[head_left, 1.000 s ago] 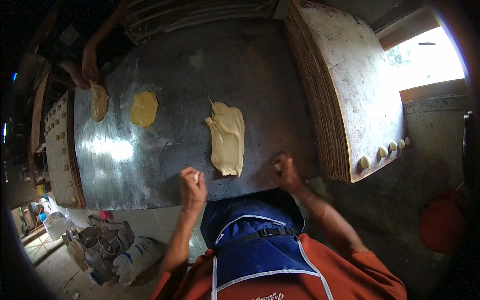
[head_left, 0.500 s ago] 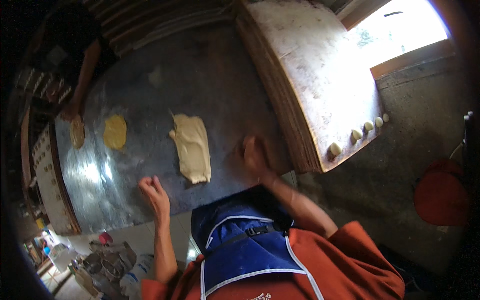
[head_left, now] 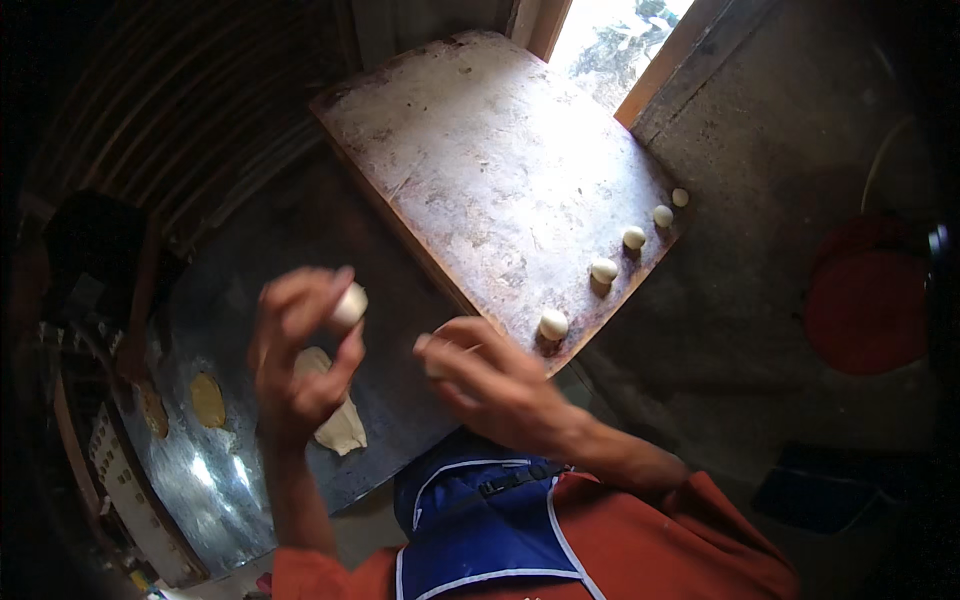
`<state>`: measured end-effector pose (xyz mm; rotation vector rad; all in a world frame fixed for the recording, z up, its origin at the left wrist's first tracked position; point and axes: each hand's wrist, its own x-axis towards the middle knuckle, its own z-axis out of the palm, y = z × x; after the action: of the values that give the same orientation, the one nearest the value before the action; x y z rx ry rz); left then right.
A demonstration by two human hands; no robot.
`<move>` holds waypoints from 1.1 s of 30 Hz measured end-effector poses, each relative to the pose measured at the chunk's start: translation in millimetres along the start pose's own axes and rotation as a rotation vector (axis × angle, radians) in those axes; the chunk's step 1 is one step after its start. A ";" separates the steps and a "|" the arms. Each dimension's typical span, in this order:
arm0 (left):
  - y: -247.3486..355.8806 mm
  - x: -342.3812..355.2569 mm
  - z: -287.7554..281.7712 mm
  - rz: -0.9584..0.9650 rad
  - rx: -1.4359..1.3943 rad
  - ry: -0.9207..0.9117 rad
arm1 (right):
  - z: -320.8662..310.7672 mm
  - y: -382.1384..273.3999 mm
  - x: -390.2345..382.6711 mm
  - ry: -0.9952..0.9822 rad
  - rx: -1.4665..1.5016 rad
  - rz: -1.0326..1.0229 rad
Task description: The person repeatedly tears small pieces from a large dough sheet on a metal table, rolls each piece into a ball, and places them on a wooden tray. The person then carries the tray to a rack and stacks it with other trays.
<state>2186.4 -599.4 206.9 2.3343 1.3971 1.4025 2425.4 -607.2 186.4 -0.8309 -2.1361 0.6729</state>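
My left hand (head_left: 300, 350) is raised over the metal table (head_left: 390, 400), pinching a small white dough ball (head_left: 349, 306) between thumb and fingers. To its right, my right hand (head_left: 500, 385) is curled closed beside the near corner of a wooden board (head_left: 450, 190). Something pale shows at its fingertips, too blurred to make out. Several round dough balls (head_left: 553, 324) sit in a row along the board's right edge. Partly behind my left hand lies a flattened sheet of pale dough (head_left: 342, 430) on the table.
A yellowish flat piece (head_left: 208, 400) lies further left. Near it, another person's hand (head_left: 130, 360) is by a darker flat piece (head_left: 153, 410). A tray with small pieces (head_left: 135, 480) stands at the table's left end. A red round object (head_left: 868, 310) is at far right.
The view has swung right toward the board. Both my hands have risen from the table and come closer together; the dough ball now shows in my left fingers.
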 end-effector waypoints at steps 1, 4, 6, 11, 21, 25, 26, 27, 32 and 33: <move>4.7 32.2 11.3 0.076 -0.033 0.069 | -37.4 -15.9 16.9 0.091 -0.028 -0.100; -17.6 86.5 94.1 -0.086 -0.280 -0.145 | -90.2 -13.2 36.3 0.557 -0.017 -0.286; -48.2 81.6 135.4 -0.248 -0.331 -0.299 | -81.7 22.5 28.3 0.492 -0.158 -0.149; -42.1 34.6 125.8 -0.111 -0.082 -0.030 | -68.2 70.9 -12.8 0.171 -0.562 0.167; 2.3 -288.4 -19.1 -1.118 0.158 0.019 | 20.3 17.6 -66.4 -0.158 0.288 0.173; -26.3 -290.8 -8.8 -0.939 0.177 0.040 | 146.9 17.5 -92.6 -0.737 0.791 0.593; -31.3 -294.3 -13.3 -0.958 0.158 0.052 | 179.2 21.1 -94.6 -0.888 0.952 0.734; -29.7 -301.6 -15.8 -0.982 0.135 0.062 | 209.4 18.1 -97.5 -0.944 1.020 0.866; 50.3 -283.7 -0.2 -1.218 -0.041 0.270 | 294.8 6.7 -92.5 -0.597 1.356 1.232; 65.3 -284.6 -11.7 -1.394 -0.271 0.308 | 293.9 -5.2 -84.3 -0.449 1.235 1.340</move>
<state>2173.9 -849.8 56.8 0.5417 2.0072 1.2424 2238.0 -730.3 -21.5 -1.2714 -0.7097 2.6077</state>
